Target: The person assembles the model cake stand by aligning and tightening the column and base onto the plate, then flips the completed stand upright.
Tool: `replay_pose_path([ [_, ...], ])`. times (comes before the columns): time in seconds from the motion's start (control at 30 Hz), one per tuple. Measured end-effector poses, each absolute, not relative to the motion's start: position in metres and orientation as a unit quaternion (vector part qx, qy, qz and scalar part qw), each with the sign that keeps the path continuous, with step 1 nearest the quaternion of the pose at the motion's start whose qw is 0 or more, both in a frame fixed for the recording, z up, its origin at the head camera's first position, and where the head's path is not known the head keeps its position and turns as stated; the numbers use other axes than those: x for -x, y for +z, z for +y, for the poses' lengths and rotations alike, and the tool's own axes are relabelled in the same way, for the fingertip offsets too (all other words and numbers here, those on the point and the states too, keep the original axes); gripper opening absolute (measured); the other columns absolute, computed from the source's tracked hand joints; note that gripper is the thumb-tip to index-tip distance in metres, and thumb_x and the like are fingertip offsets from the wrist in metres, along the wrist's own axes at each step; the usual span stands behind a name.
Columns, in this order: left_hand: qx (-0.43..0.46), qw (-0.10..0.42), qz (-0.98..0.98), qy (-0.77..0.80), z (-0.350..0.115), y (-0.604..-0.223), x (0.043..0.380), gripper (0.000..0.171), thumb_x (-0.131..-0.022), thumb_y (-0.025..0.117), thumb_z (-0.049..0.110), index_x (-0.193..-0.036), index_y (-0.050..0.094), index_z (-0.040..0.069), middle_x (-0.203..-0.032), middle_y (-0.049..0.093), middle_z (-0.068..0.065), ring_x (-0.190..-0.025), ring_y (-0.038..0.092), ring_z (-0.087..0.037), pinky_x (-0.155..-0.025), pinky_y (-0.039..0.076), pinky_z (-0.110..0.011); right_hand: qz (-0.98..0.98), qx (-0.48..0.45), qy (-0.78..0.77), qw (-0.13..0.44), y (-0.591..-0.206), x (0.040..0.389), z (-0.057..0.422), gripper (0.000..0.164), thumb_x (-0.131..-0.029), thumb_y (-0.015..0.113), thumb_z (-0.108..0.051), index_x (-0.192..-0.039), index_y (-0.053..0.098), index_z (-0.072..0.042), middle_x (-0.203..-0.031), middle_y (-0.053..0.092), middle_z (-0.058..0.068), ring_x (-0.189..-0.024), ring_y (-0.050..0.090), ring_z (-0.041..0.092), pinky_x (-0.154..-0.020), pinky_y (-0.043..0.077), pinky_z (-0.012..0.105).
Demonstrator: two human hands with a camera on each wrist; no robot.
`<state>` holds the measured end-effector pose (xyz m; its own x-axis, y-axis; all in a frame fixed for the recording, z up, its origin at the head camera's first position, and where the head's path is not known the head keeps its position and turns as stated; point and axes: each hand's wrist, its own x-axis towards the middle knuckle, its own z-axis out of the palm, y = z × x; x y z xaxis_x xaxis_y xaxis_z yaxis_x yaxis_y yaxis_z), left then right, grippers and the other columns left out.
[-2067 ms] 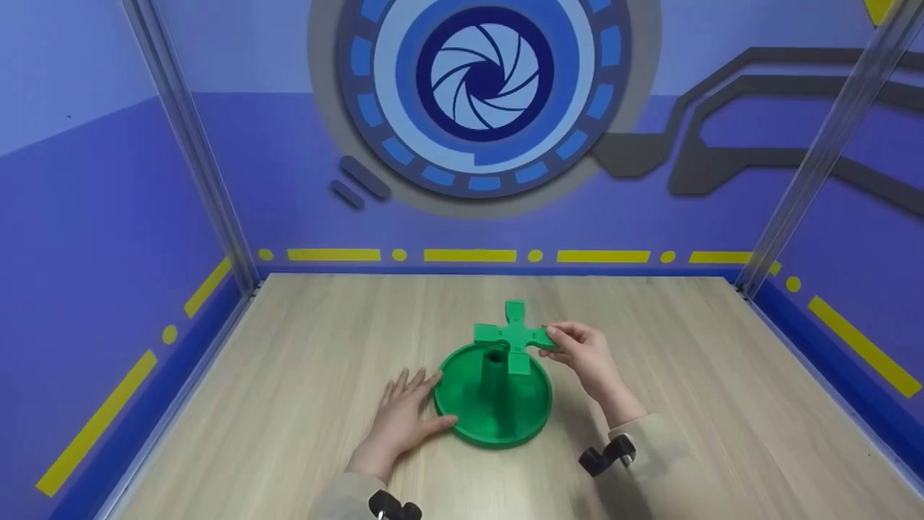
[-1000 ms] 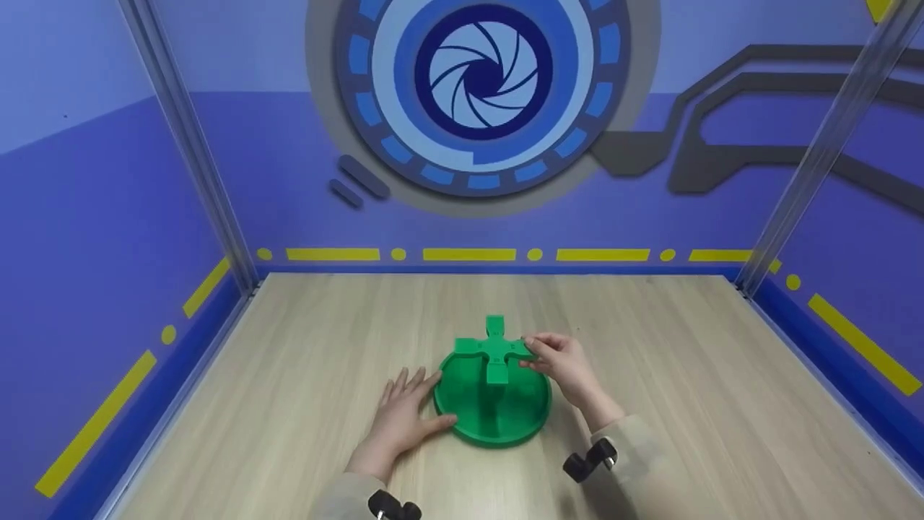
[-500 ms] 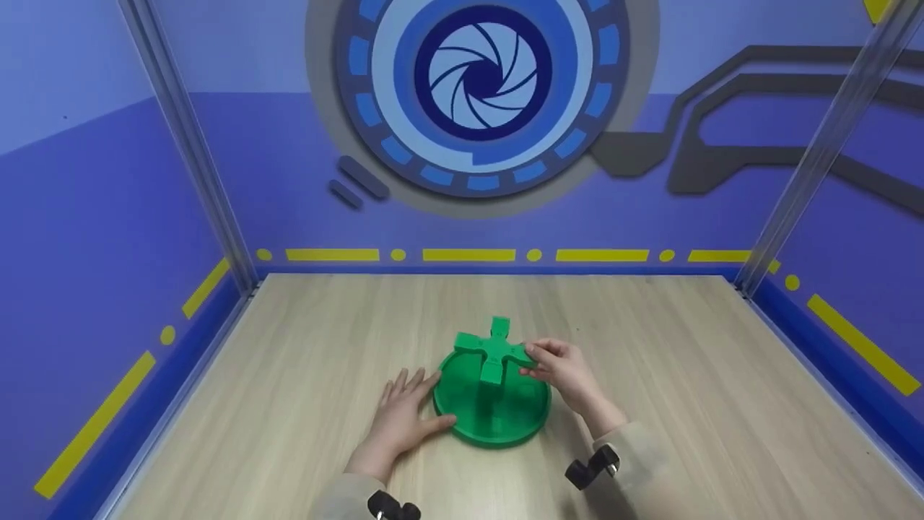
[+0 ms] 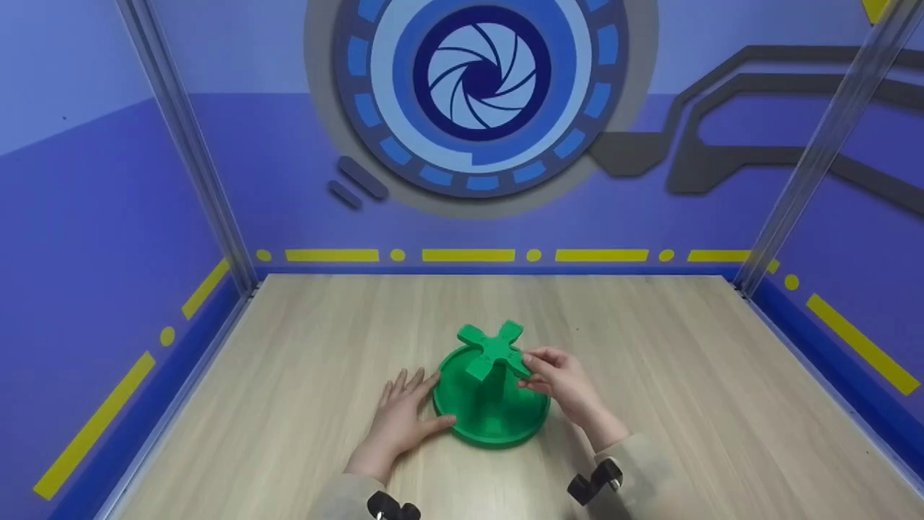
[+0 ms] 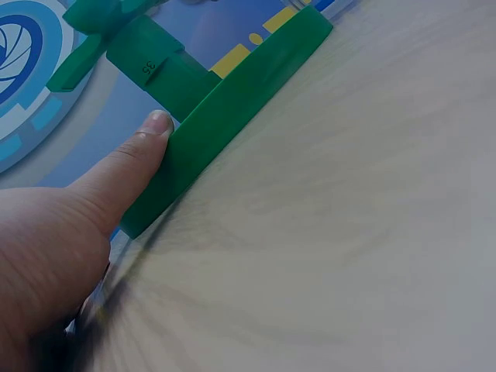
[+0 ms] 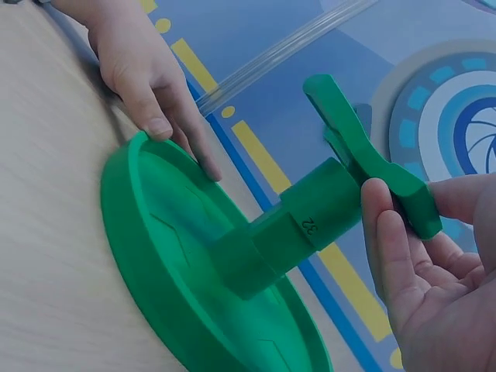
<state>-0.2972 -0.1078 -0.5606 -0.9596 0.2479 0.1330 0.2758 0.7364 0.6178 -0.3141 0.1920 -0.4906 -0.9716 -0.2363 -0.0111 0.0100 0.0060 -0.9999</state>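
A round green dish (image 4: pixel 498 441) with a raised rim rests on the table, an upright post (image 6: pixel 291 229) rising from its middle. On the post's top sits a green four-armed cross piece (image 4: pixel 497 348). My right hand (image 4: pixel 567 379) pinches one arm of this cross between thumb and fingers at the dish's right side. My left hand (image 4: pixel 401 419) lies at the dish's left edge with spread, fairly straight fingers; its thumb (image 5: pixel 139 155) touches the rim. Small dark digits mark the post's side in both wrist views.
The pale wood table (image 4: pixel 325 325) is bordered by blue panels (image 4: pixel 216 180) at the back and sides. Metal posts (image 4: pixel 191 144) stand in the rear corners. Each wrist wears a black camera mount (image 4: pixel 595 482).
The right hand brought the cross leftward onto the post, then turned it clockwise as seen from above, moving slightly toward the body. The left hand and the dish stayed in place.
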Motion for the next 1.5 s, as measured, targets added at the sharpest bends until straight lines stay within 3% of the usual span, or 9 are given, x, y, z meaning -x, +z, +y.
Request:
replay_pose_path([
  [0.53,0.141,0.023,-0.932,-0.332,-0.108,-0.561,0.297,0.091,-0.084,0.073,0.064,-0.156,0.046,0.016,-0.165,0.036,-0.021,-0.157,0.018,-0.049,-0.13,0.009,-0.064,0.707,0.107,-0.69,0.111,-0.492,0.299,0.182,0.046,-0.103,0.063,-0.02,-0.136,0.051,0.011,-0.093,0.07,-0.003,-0.083,0.074,0.011,-0.088,0.065,0.031],
  [1.07,0.139,0.019,-0.93,-0.341,-0.108,-0.561,0.297,0.09,-0.085,0.074,0.063,-0.156,0.046,0.016,-0.165,0.036,-0.021,-0.158,0.017,-0.047,-0.13,0.009,-0.064,0.725,0.119,-0.668,0.12,-0.494,0.301,0.194,0.051,-0.103,0.064,-0.023,-0.138,0.049,0.012,-0.108,0.073,0.008,-0.09,0.076,0.012,-0.089,0.064,0.029],
  [1.3,0.138,0.019,-0.929,-0.342,-0.108,-0.561,0.296,0.089,-0.085,0.075,0.062,-0.156,0.046,0.016,-0.165,0.037,-0.021,-0.158,0.017,-0.047,-0.13,0.008,-0.063,0.759,0.067,-0.643,0.07,-0.491,0.311,0.205,0.058,-0.102,0.066,-0.022,-0.146,0.045,0.01,-0.133,0.064,0.022,-0.112,0.07,0.017,-0.102,0.059,0.036],
  [1.5,0.139,0.021,-0.929,-0.344,-0.107,-0.56,0.296,0.09,-0.084,0.076,0.061,-0.156,0.046,0.016,-0.165,0.036,-0.022,-0.158,0.017,-0.048,-0.13,0.008,-0.064,0.765,0.088,-0.638,0.01,-0.486,0.326,0.206,0.051,-0.099,0.068,-0.012,-0.146,0.053,0.002,-0.147,0.058,0.021,-0.134,0.058,0.032,-0.101,0.052,0.017],
])
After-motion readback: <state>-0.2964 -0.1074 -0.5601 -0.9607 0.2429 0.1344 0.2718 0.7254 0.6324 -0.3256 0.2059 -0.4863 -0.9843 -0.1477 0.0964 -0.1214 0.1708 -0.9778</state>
